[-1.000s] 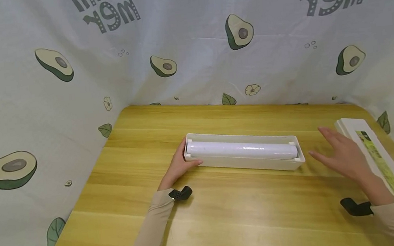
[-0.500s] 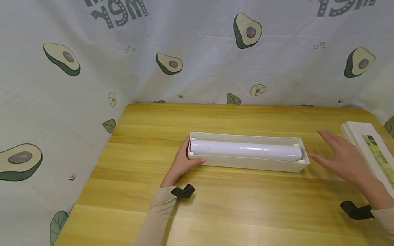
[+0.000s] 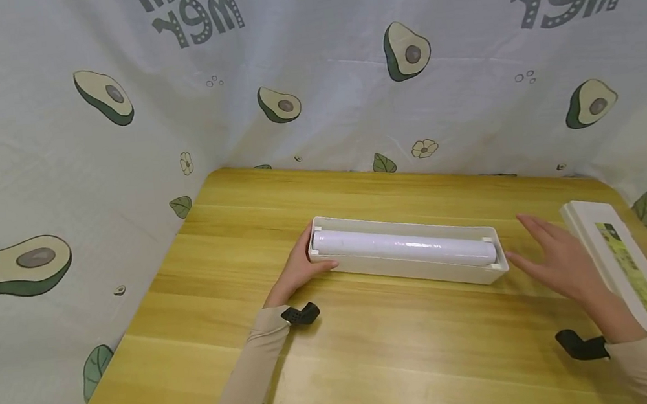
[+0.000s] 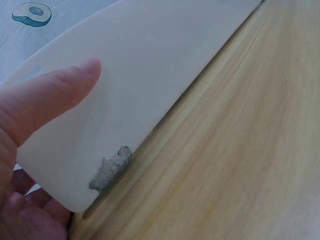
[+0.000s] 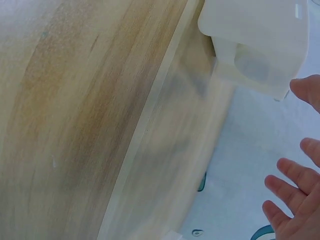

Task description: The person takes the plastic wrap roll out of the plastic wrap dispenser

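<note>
While my left grip [image 3: 297, 266] holds the left end of the white box [image 3: 406, 270], thumb on its front wall, the box sits right of centre in the head view, on the wooden counter [image 3: 402, 350]. Its long axis runs nearly across the frame, dipping slightly toward the right, open side up. The white roll [image 3: 404, 246] inside lies along that axis. My right grip [image 3: 557, 264] is spread wide at the box's right end; whether the thumb touches, I cannot tell. A labelled white panel [image 3: 638, 279] slants toward the lower right corner.
</note>
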`<action>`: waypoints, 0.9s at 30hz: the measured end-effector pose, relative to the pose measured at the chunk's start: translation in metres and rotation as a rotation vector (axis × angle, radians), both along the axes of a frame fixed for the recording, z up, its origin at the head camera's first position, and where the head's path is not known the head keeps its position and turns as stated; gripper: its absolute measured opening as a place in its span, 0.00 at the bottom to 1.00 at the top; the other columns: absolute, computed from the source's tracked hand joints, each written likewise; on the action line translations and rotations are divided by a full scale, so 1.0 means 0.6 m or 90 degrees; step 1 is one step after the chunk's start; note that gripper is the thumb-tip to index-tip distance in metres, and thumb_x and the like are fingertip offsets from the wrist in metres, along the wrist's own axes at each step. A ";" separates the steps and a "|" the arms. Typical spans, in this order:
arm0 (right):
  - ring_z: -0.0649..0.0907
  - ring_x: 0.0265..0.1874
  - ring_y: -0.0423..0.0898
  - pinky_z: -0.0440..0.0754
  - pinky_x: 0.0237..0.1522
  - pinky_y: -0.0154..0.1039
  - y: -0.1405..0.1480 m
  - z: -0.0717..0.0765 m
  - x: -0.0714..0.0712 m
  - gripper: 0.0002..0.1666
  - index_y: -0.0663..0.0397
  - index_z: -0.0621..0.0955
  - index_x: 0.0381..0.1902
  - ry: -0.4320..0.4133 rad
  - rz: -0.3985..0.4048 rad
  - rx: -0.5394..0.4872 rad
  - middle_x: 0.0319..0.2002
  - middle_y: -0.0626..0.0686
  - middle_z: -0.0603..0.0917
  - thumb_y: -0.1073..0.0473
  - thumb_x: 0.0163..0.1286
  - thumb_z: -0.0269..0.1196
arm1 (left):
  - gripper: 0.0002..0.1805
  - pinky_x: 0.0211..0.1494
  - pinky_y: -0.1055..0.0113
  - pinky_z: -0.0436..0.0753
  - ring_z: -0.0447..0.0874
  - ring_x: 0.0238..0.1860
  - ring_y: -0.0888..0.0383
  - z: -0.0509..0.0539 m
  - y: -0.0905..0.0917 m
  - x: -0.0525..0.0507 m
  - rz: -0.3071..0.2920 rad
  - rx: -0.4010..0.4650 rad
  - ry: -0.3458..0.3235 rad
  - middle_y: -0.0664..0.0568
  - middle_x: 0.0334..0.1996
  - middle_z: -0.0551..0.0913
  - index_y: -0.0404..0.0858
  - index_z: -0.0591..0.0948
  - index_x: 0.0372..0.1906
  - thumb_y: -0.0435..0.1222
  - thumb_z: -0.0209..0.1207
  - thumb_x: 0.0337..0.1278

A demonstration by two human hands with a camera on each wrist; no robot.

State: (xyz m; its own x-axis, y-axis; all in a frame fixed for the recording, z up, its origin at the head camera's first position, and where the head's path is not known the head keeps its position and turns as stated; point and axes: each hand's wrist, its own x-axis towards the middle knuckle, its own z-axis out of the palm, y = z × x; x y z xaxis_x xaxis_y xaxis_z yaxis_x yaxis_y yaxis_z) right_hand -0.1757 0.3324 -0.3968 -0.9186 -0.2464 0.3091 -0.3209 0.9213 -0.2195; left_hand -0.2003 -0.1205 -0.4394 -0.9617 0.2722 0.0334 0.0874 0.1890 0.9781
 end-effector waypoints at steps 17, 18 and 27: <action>0.70 0.54 0.71 0.65 0.52 0.65 -0.025 0.011 -0.002 0.44 0.59 0.62 0.69 0.033 0.049 0.001 0.59 0.72 0.71 0.50 0.59 0.65 | 0.56 0.65 0.53 0.69 0.67 0.62 0.46 -0.024 -0.004 -0.014 0.005 -0.002 0.003 0.42 0.69 0.62 0.45 0.45 0.75 0.30 0.68 0.45; 0.71 0.54 0.70 0.66 0.52 0.65 -0.027 0.011 -0.001 0.44 0.59 0.62 0.69 0.038 0.051 0.001 0.59 0.72 0.71 0.50 0.58 0.65 | 0.56 0.65 0.53 0.69 0.67 0.62 0.47 -0.030 -0.004 -0.017 0.008 -0.002 0.006 0.43 0.68 0.62 0.46 0.45 0.75 0.30 0.68 0.45; 0.70 0.54 0.70 0.66 0.51 0.65 -0.039 0.017 0.000 0.46 0.57 0.60 0.71 0.009 0.043 0.035 0.60 0.71 0.71 0.46 0.60 0.64 | 0.55 0.62 0.57 0.72 0.70 0.59 0.51 -0.048 -0.001 -0.021 0.021 0.002 0.024 0.47 0.67 0.65 0.50 0.48 0.74 0.33 0.70 0.44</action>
